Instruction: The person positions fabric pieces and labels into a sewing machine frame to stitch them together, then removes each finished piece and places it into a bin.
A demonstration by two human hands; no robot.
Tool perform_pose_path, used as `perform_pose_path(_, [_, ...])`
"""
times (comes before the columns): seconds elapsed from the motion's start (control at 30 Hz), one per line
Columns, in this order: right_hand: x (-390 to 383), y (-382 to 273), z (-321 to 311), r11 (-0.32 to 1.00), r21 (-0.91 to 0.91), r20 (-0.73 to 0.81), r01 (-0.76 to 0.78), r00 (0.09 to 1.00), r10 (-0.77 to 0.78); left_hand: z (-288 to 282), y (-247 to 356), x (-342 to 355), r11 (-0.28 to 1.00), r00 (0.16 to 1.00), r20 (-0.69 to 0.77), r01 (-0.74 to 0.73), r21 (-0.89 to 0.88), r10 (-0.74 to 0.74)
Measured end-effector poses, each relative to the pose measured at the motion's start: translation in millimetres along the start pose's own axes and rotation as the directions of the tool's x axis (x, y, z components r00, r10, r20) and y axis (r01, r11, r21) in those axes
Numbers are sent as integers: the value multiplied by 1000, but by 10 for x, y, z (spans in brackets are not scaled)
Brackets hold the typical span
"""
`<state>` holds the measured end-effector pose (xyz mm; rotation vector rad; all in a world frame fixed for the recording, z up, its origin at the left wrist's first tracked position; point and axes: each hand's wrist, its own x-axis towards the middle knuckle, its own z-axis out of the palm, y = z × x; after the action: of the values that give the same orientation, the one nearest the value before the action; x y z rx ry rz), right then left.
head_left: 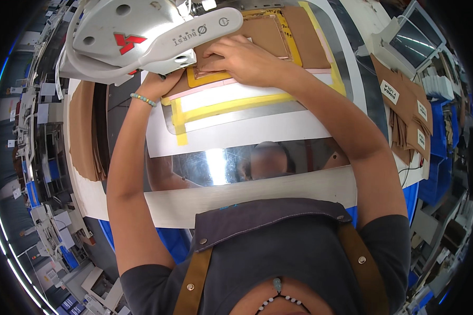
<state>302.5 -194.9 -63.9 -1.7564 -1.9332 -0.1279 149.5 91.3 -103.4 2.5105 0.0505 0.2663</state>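
Observation:
A brown panel [268, 39] lies inside a yellow-edged frame [295, 52] on a metal plate with pink strips and yellow tape [220, 107]. My right hand [239, 60] rests on the panel, its fingers bent but spread apart. My left hand [160, 84] is at the frame's left side, just below the white machine head [102, 37], which hides its fingers; what it touches there I cannot make out. A second brown piece [315, 44] lies under the frame's right part.
Brown sheets are stacked at left [84, 126]. At right are a screen [415, 37], labelled brown pieces [404, 105] and blue bins [433, 178]. A reflective metal strip [189, 165] crosses the worktable's near side [247, 189]. Machines line the far surroundings.

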Motion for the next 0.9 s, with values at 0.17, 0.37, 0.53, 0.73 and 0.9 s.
perform_pose_path(0.17, [8, -68, -16, 998, -22, 38, -51, 998, 52, -13, 6, -39, 1000, 999, -31, -10, 1, 10])
perform_pose_path(0.37, [-1, -7, 35, 998, 33, -8, -50, 999, 50, -19, 36, -8, 999, 998, -48, -44, -4, 44])
perform_pose_path(0.53, [37, -29, 5, 999, 33, -18, -28, 999, 29, -85, 35, -55, 998, 995, -71, -67, -7, 66])
perform_pose_path(0.73, [49, 2, 12, 1000, -24, -17, -18, 1000, 17, -172, 87, -87, 981, 989, 49, 129, 145, -138])
perform_pose_path(0.9, [121, 8, 10, 998, -64, -14, 1, 1000, -2, -139, -23, -94, 968, 998, 5, 63, 241, -66])
